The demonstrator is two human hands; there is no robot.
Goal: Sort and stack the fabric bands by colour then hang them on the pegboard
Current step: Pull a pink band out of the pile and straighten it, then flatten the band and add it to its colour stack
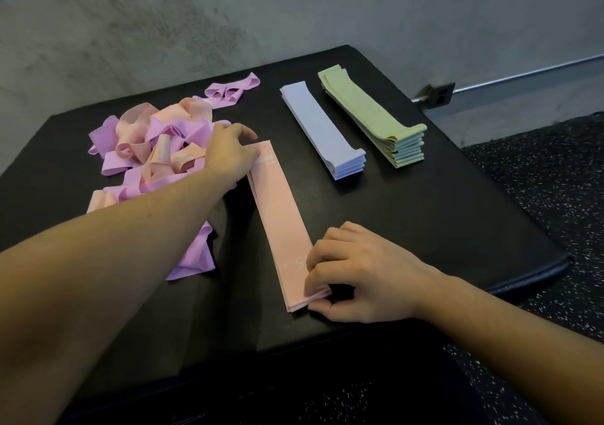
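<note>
A flat stack of pink bands (277, 215) lies lengthwise on the black padded bench (425, 215). My left hand (230, 155) rests on the stack's far end with the fingers curved over it. At the near end my right hand (356, 271) pinches the bands' edge between thumb and curled fingers. Left of the stack sits a loose heap of purple and pink bands (153, 150). To the right stand a neat blue stack (322, 129) and a taller green stack (372, 114).
A separate purple band (232, 91) lies curled at the bench's far side. Beyond the bench is a grey concrete wall with a metal rail and bracket (436, 94). Speckled black floor (539, 170) runs along the right. No pegboard is in view.
</note>
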